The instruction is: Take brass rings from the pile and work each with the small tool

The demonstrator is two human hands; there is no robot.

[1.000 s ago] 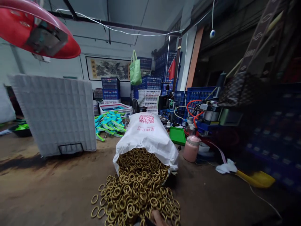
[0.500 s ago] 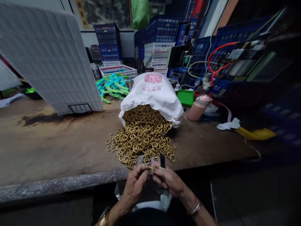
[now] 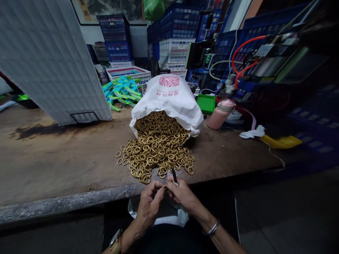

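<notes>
Just over the table's front edge, my left hand pinches a single gold-coloured ring between thumb and fingers. My right hand is closed around a slim tool with a flat black blade-like end, which points up and away; its exact kind cannot be made out. The right fingertips meet the ring's other side. Beyond both hands lies a heap of gold rings, spilling from the mouth of a white woven sack with red print. Some loose rings lie left of the heap.
A tall white padded panel stands on the left of the wooden table. Blue-green plastic parts are piled behind. To the right are a green tray, a pink bottle and a machine with red hoses. Below hangs a pale bag.
The view has shifted slightly. My right hand has turned around the ring, and the black end of the tool now leans left instead of standing upright. Both hands stay together.
</notes>
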